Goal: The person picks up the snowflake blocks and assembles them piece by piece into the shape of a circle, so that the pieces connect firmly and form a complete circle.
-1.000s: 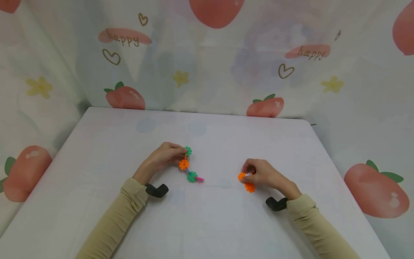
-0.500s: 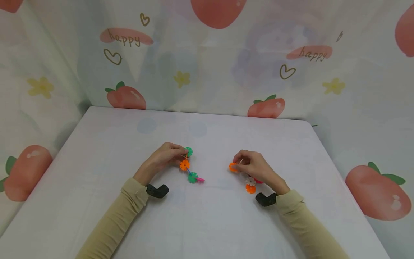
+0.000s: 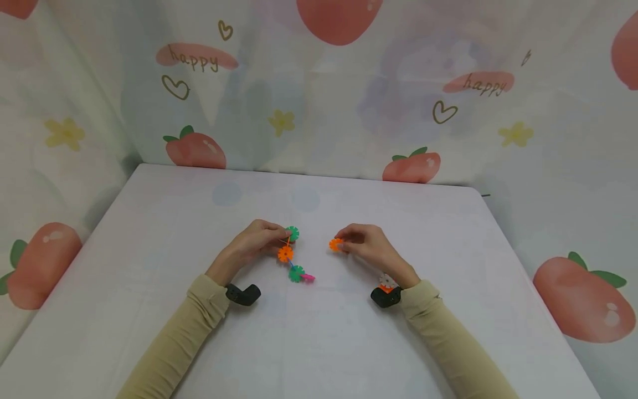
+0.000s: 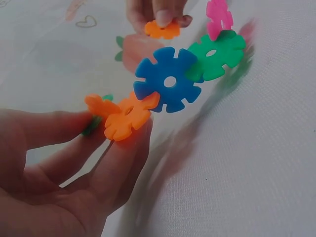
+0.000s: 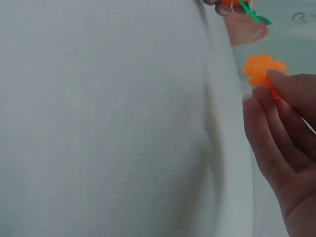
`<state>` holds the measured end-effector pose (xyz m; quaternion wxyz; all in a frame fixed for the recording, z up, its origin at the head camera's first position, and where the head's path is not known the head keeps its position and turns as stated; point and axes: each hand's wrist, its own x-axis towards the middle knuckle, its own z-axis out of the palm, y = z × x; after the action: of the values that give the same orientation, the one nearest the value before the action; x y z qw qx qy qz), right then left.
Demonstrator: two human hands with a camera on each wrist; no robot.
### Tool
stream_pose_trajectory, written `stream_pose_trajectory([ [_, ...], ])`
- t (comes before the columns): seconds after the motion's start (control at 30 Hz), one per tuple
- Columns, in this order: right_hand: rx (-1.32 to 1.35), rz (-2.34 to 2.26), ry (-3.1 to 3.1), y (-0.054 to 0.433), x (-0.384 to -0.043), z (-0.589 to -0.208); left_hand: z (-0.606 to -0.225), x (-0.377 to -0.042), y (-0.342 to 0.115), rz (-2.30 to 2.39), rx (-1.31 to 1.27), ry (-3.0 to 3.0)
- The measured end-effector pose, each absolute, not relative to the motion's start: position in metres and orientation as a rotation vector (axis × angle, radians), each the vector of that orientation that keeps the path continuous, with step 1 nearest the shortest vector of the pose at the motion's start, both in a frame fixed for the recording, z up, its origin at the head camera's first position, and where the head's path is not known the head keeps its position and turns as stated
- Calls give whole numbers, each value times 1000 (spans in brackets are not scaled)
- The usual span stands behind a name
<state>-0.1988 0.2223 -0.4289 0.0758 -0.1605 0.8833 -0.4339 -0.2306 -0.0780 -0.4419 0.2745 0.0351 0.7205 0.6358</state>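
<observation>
My left hand (image 3: 256, 242) pinches one end of a chain of interlocking snowflake discs above the table. In the left wrist view, orange discs (image 4: 127, 117) sit by its fingertips. A blue disc (image 4: 170, 81), a green disc (image 4: 217, 54) and a pink disc (image 4: 219, 19) follow outward. Another green disc (image 3: 292, 233) shows at the held end. My right hand (image 3: 368, 244) pinches a single orange snowflake disc (image 3: 335, 244) between thumb and fingers. It is apart from the chain, a short way to its right.
On the white table (image 3: 319, 343), a white disc (image 3: 386, 280) and an orange disc (image 3: 385, 288) lie under my right wrist, partly hidden by the black wrist camera (image 3: 386, 297). A printed curtain (image 3: 324, 88) hangs behind the table.
My right hand has taken an orange disc from the small pile on the right and moved it left, nearer the chain. The left hand and chain have stayed nearly still.
</observation>
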Motion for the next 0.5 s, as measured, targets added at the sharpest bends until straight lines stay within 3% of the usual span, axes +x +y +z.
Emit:
stream_pose_trajectory([
  [0.5, -593, -1499, 2599, 180, -218, -430, -440, -231, -75, 1652, 107, 1983],
])
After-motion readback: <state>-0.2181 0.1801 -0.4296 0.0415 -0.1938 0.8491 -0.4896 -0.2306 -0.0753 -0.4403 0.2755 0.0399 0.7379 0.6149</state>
